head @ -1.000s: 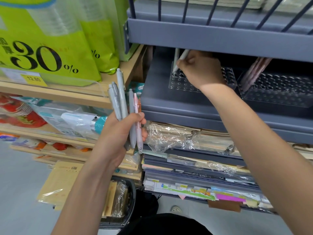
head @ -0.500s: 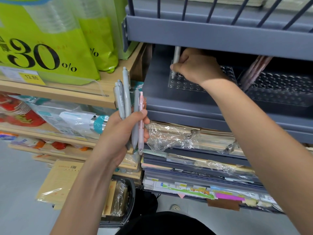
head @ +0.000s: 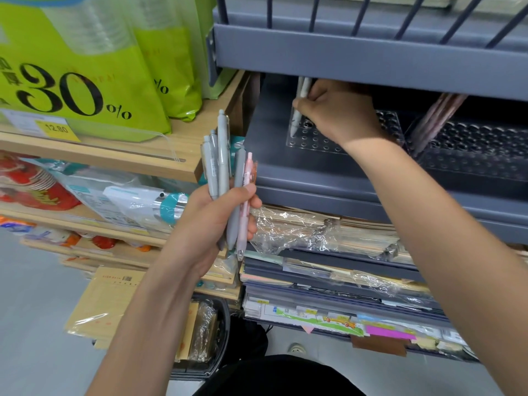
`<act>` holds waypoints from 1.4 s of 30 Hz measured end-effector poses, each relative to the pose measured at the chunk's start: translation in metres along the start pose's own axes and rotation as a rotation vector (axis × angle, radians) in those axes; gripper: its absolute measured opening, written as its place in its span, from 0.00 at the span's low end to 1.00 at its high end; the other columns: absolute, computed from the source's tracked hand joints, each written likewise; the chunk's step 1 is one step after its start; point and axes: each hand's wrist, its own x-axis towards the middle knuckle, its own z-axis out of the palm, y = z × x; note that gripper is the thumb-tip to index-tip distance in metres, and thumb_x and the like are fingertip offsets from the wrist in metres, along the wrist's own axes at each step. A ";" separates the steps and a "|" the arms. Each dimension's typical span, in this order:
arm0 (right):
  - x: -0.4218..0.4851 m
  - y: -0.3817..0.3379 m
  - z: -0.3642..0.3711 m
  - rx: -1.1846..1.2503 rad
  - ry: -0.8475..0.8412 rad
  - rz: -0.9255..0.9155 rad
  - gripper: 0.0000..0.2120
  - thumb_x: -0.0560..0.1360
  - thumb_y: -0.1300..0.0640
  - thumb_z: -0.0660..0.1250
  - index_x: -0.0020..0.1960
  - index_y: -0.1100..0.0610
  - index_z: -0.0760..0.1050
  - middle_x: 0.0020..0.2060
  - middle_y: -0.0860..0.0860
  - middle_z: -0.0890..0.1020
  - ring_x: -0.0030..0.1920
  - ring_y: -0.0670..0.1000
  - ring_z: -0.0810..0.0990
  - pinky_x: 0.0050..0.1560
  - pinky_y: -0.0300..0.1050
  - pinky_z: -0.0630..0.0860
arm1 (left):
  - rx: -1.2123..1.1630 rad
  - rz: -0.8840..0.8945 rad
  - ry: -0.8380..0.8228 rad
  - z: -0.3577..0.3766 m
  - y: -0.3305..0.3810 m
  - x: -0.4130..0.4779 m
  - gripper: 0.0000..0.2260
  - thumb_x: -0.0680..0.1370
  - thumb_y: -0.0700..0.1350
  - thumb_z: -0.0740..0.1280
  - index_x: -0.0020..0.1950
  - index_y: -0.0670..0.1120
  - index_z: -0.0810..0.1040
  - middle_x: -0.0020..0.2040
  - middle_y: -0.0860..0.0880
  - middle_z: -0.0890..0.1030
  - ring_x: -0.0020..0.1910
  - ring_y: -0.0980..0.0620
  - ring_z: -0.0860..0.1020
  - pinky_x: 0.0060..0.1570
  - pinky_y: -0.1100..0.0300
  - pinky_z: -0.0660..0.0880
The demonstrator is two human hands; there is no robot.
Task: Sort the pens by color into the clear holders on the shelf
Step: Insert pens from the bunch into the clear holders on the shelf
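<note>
**Pale pen stands tip-down over the left holder**

The right hand (head: 337,115) pinches a slim pale grey-white plastic pen (head: 295,124), its grip narrow round the upper barrel. The pen's long axis is nearly upright, with the tip at the near-left holes of the clear perforated plastic holder (head: 314,142) on the grey metal shelf (head: 314,178). Whether the tip is seated, I cannot tell. The next move looks like a straight push downward. The left hand (head: 205,224), lower and well apart from the holder, grips a bundle of grey pens (head: 223,161) and one pink pen (head: 247,178).
</note>
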 end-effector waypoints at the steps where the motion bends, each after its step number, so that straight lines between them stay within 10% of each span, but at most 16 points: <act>1: 0.000 0.001 0.001 0.007 -0.001 -0.008 0.15 0.74 0.43 0.67 0.44 0.56 0.78 0.38 0.48 0.81 0.42 0.52 0.80 0.47 0.44 0.74 | 0.004 -0.003 -0.003 0.001 0.000 0.001 0.03 0.79 0.42 0.70 0.52 0.44 0.81 0.36 0.47 0.81 0.26 0.51 0.76 0.25 0.61 0.74; 22: 0.004 0.007 -0.001 -0.088 -0.087 -0.164 0.12 0.78 0.45 0.63 0.42 0.52 0.69 0.30 0.45 0.72 0.38 0.52 0.74 0.41 0.42 0.64 | 0.004 0.026 -0.083 0.026 -0.015 0.006 0.08 0.76 0.44 0.72 0.52 0.42 0.81 0.40 0.43 0.84 0.26 0.51 0.76 0.25 0.61 0.73; 31: -0.049 0.013 -0.034 0.442 -0.145 -0.025 0.12 0.74 0.45 0.69 0.37 0.51 0.80 0.32 0.46 0.83 0.23 0.40 0.72 0.27 0.34 0.66 | 0.067 0.081 -0.137 0.028 -0.014 0.003 0.05 0.76 0.47 0.71 0.50 0.52 0.85 0.49 0.41 0.86 0.31 0.50 0.79 0.27 0.62 0.75; 37: -0.087 0.039 -0.046 0.458 -0.387 -0.088 0.09 0.72 0.42 0.71 0.44 0.46 0.83 0.40 0.40 0.84 0.41 0.40 0.81 0.44 0.37 0.77 | 0.104 0.097 -0.211 0.054 -0.019 0.006 0.05 0.78 0.46 0.70 0.47 0.53 0.86 0.47 0.41 0.86 0.31 0.48 0.80 0.28 0.60 0.76; 42: -0.096 0.076 -0.062 0.673 -0.323 0.036 0.04 0.74 0.50 0.73 0.44 0.50 0.82 0.33 0.45 0.82 0.31 0.43 0.76 0.32 0.37 0.73 | 0.100 0.094 -0.241 0.083 -0.027 0.013 0.10 0.78 0.47 0.69 0.56 0.45 0.82 0.52 0.42 0.86 0.42 0.43 0.86 0.35 0.59 0.81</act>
